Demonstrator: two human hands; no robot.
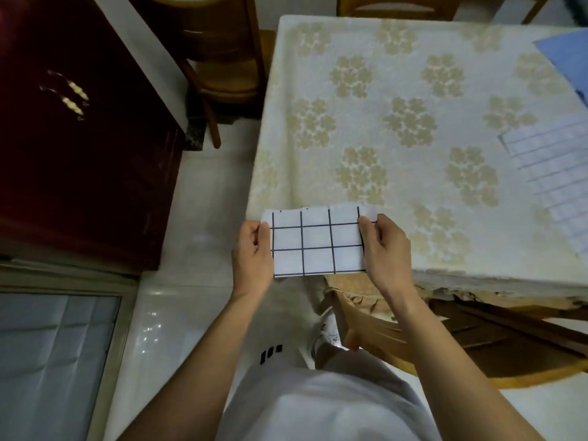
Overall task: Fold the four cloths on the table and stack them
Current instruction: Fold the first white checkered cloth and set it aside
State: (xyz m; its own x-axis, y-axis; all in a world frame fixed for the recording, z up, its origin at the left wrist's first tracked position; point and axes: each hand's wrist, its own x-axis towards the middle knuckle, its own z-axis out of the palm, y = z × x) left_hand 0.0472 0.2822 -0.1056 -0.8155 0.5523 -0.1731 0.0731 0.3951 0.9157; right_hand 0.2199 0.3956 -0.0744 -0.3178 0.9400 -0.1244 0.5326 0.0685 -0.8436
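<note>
A: Two hands, left hand point(253, 249) and right hand point(383, 249), fingers pinching the folded checked cloth point(318, 241) by its short ends.

B: Long axis left-right, held over the bench's point(366, 128) near-left corner; bench lies far-right.

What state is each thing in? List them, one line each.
Black-grid cloth: folded small, held in the air at the table's near corner.
Left hand: grips its left edge.
Right hand: grips its right edge.
Blue-grid cloth: lying flat on the table.
Plain blue cloth: lying flat, partly out of frame.
</note>
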